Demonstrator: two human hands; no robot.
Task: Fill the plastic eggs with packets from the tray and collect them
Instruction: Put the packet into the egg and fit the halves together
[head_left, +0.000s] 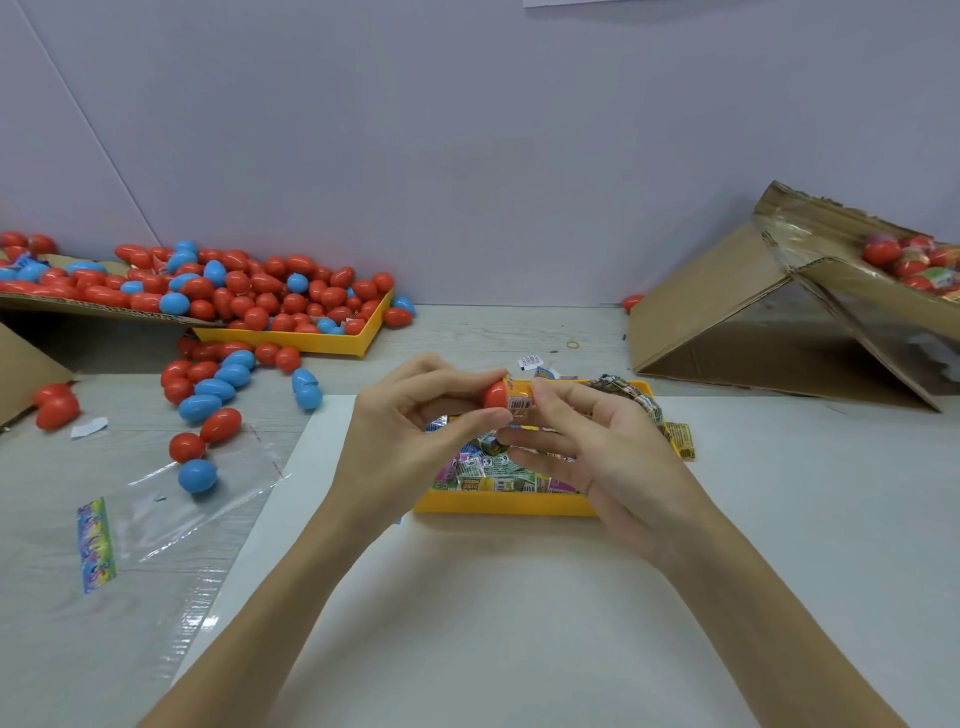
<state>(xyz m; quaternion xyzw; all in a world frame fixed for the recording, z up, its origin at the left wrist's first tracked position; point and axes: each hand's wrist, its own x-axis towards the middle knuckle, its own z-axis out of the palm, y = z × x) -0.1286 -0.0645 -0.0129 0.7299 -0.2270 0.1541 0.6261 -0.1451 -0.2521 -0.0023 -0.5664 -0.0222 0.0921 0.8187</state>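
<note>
A red egg half (494, 396) is pinched in the left hand (415, 431) above the yellow packet tray (506, 503), while a folded packet (519, 404) is pressed into it by the right hand (582, 441). Filling is judged under way; seating the packet fully and capping are called for next.

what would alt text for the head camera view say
A left hand holds a red egg half while the right hand pushes a packet into it, above a yellow tray of packets.
</note>
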